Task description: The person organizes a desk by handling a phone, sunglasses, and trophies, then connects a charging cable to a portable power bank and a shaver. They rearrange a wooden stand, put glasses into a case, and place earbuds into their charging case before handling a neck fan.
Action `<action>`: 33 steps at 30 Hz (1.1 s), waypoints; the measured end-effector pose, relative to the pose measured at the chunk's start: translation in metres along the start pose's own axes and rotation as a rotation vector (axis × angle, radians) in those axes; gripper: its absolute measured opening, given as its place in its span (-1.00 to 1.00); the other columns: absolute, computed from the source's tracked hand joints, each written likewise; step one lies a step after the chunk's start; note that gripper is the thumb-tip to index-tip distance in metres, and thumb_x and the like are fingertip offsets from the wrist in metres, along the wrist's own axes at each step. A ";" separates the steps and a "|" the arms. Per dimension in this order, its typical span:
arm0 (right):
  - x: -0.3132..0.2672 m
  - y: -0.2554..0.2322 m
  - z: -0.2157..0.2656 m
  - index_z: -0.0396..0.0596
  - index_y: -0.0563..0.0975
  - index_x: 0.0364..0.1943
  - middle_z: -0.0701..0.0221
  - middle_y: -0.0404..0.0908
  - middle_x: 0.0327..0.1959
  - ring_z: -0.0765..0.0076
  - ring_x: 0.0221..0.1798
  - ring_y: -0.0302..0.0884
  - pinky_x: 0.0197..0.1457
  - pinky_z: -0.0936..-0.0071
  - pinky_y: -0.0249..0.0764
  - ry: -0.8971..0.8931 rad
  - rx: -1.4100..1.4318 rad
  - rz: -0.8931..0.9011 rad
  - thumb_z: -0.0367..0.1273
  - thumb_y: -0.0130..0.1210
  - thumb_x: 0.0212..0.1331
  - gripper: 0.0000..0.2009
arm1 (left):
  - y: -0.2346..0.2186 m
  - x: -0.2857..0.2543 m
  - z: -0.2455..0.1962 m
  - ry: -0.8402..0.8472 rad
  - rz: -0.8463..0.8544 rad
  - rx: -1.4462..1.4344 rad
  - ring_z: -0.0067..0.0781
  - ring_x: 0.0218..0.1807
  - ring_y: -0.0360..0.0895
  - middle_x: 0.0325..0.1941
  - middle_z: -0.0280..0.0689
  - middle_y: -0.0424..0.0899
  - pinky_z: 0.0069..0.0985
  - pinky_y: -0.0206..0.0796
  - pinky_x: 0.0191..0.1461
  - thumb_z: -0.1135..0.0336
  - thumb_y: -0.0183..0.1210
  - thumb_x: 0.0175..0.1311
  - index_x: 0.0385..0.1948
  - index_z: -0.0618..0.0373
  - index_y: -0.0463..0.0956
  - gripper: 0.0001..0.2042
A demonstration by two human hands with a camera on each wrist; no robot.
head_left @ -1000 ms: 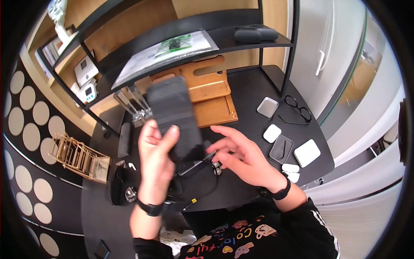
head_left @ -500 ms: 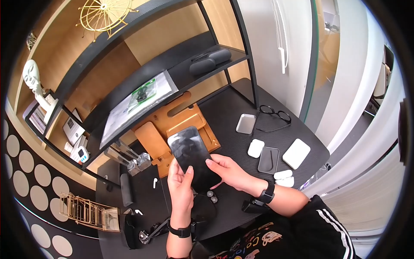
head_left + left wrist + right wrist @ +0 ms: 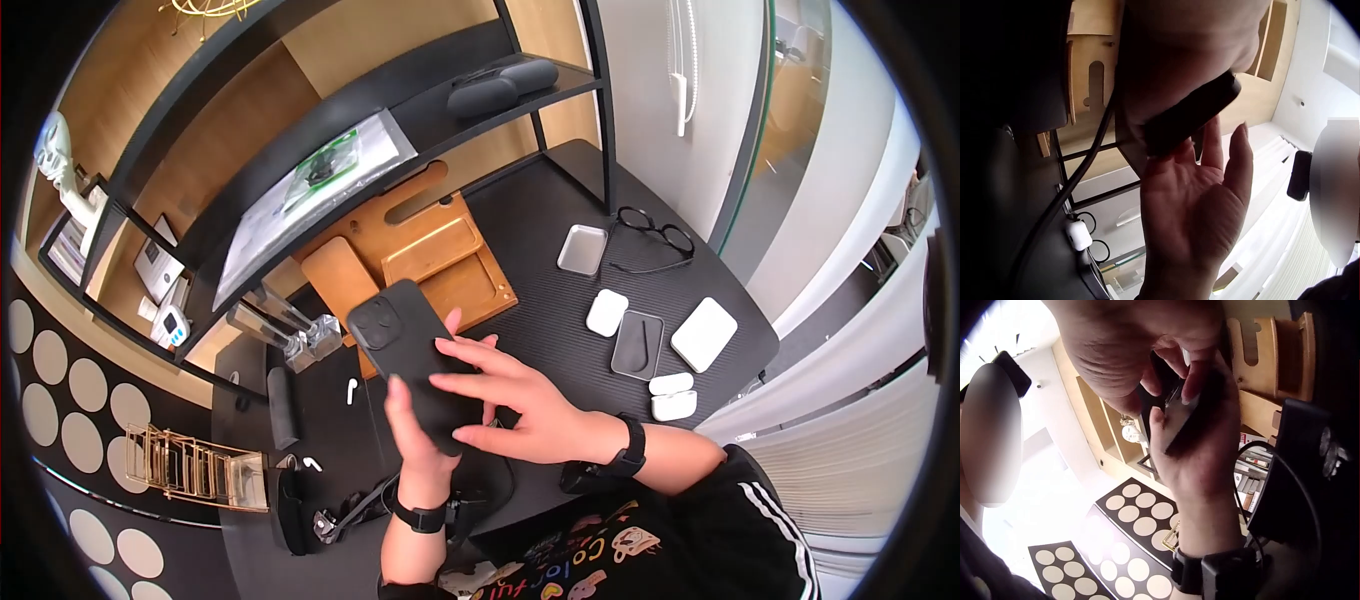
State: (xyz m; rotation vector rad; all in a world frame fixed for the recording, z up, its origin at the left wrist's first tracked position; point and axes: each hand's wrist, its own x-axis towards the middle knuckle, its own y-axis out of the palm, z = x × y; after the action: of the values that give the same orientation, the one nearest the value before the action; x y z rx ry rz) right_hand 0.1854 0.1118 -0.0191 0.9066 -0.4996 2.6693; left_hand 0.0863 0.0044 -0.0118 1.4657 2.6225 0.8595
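A black smartphone (image 3: 410,330) is held up over the desk, its back with the square camera bump facing the head camera. My left hand (image 3: 425,455) grips it by the lower part, thumb along the left edge and fingertips showing past the right edge. Spread, fairly straight fingers of my right hand (image 3: 535,410) lie across its back from the right. In the left wrist view the phone (image 3: 1194,115) appears as a dark slab edge-on, the right palm below it. The right wrist view shows the phone (image 3: 1188,425) partly hidden behind my right fingers.
A wooden desk organizer (image 3: 455,245) stands behind the phone under the black shelf. To the right lie glasses (image 3: 655,238), a shallow metal tray (image 3: 582,250), a white box (image 3: 705,335) and an open earbud case (image 3: 673,397). A loose earbud (image 3: 351,390) and clear holders (image 3: 312,343) are left.
The phone was held with its glossy screen showing half a second ago; now its back shows. My right hand went from pinching its right edge to laying fingers across the back.
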 end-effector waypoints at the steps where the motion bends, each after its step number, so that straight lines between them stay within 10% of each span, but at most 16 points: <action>1: -0.001 0.000 0.003 0.01 0.38 0.24 0.18 0.04 0.43 0.09 0.29 0.26 -0.05 0.49 0.53 0.097 0.199 0.013 -0.43 0.24 0.05 -0.42 | -0.003 0.000 -0.003 -0.009 0.014 -0.144 0.16 0.32 0.22 0.44 -0.13 0.10 -0.03 0.18 0.32 -0.33 -0.23 0.24 0.38 0.08 -0.04 -0.19; 3: 0.000 0.005 0.001 -0.01 0.38 0.23 0.16 0.03 0.43 0.08 0.32 0.25 -0.28 0.62 0.56 -0.021 0.187 -0.024 -0.48 0.27 -0.03 -0.38 | -0.012 0.001 -0.003 -0.029 0.093 -0.360 0.20 0.34 0.17 0.45 -0.13 0.07 0.01 0.16 0.33 -0.36 -0.19 0.20 0.40 0.03 -0.08 -0.16; 10: -0.004 0.008 0.012 -0.09 0.35 0.23 -0.01 0.01 0.41 -0.13 0.39 0.12 0.26 0.22 0.31 -0.059 0.003 0.000 -0.41 0.29 -0.09 -0.33 | -0.027 0.001 0.007 -0.076 0.190 -0.732 0.23 0.32 0.18 0.46 -0.10 0.04 0.02 0.23 0.25 -0.42 -0.06 0.09 0.41 -0.05 -0.09 -0.08; 12: -0.007 0.009 0.011 -0.07 0.28 0.29 0.04 -0.11 0.45 0.10 0.36 0.20 -0.20 0.54 0.57 -0.052 0.035 0.011 -0.51 0.31 -0.14 -0.24 | -0.029 0.001 0.007 -0.078 0.224 -0.742 0.23 0.33 0.17 0.46 -0.09 0.02 0.00 0.24 0.24 -0.40 -0.04 0.09 0.41 -0.03 -0.09 -0.08; 14: -0.008 0.009 0.011 -0.08 0.25 0.31 0.05 -0.13 0.46 0.11 0.34 0.21 -0.21 0.54 0.57 -0.037 0.086 0.010 -0.51 0.31 -0.13 -0.22 | -0.030 -0.001 0.005 -0.080 0.263 -0.749 0.23 0.33 0.17 0.47 -0.08 0.01 -0.01 0.26 0.24 -0.39 -0.02 0.09 0.41 -0.02 -0.09 -0.09; 19: -0.010 0.012 0.010 -0.14 0.09 0.38 0.03 -0.16 0.45 0.17 0.29 0.25 -0.27 0.58 0.55 0.003 0.080 -0.070 -0.47 0.34 -0.12 -0.10 | 0.005 -0.008 -0.007 0.003 0.021 0.007 0.10 0.30 0.27 0.47 -0.05 -0.01 -0.18 0.34 0.16 -0.47 0.09 -0.04 0.40 0.12 -0.10 0.07; 23: -0.013 0.010 0.011 -0.22 -0.13 0.41 0.01 -0.18 0.44 0.19 0.28 0.24 -0.32 0.67 0.49 0.101 -0.027 -0.060 -0.40 0.41 -0.21 0.09 | 0.008 -0.017 -0.009 -0.158 0.102 0.212 -0.38 0.06 0.38 0.48 -0.10 -0.03 -0.52 0.31 -0.14 -0.49 0.13 -0.09 0.40 0.17 -0.10 0.13; 27: -0.017 0.010 0.007 -0.31 0.00 0.37 -0.05 -0.03 0.39 0.08 0.27 0.26 -0.15 0.52 0.52 0.028 -0.117 -0.078 -0.35 0.41 -0.22 0.02 | -0.005 -0.022 -0.001 -0.099 0.264 0.176 -0.35 0.11 0.35 0.51 -0.06 -0.20 -0.53 0.32 -0.14 -0.39 0.10 0.06 0.41 0.19 -0.14 0.04; 29: -0.018 0.011 0.006 -0.31 0.08 0.35 -0.07 0.03 0.36 0.08 0.24 0.30 -0.19 0.51 0.53 -0.061 -0.133 -0.134 -0.33 0.39 -0.21 -0.04 | 0.004 -0.026 -0.014 -0.154 0.207 0.496 -0.27 0.17 0.32 0.52 -0.02 -0.40 -0.47 0.33 -0.05 -0.34 -0.02 0.19 0.42 0.19 -0.20 -0.05; 30: -0.020 0.010 0.008 -0.32 0.13 0.32 -0.06 0.08 0.34 0.21 0.11 0.38 -0.24 0.57 0.51 -0.078 0.010 -0.146 -0.36 0.40 -0.24 -0.06 | -0.023 -0.023 -0.008 0.134 0.436 1.071 -0.13 0.27 0.26 0.50 0.03 -0.56 -0.35 0.29 0.12 -0.31 -0.11 0.26 0.42 0.15 -0.24 -0.10; 33: -0.025 0.006 0.010 -0.37 0.23 0.26 0.00 0.20 0.30 0.44 -0.11 0.49 -0.21 0.59 0.49 0.005 0.507 -0.171 -0.42 0.42 -0.28 -0.12 | -0.005 -0.026 -0.009 0.156 0.370 0.450 0.00 0.34 0.20 0.49 0.09 -0.55 -0.25 0.20 0.24 -0.36 -0.11 0.22 0.43 0.06 -0.23 -0.09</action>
State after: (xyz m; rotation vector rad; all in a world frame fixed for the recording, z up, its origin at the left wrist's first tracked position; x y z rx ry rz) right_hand 0.2077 0.0991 -0.0286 1.0130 0.2658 2.6754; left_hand 0.0948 -0.0222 -0.0128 2.1209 2.8359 0.4166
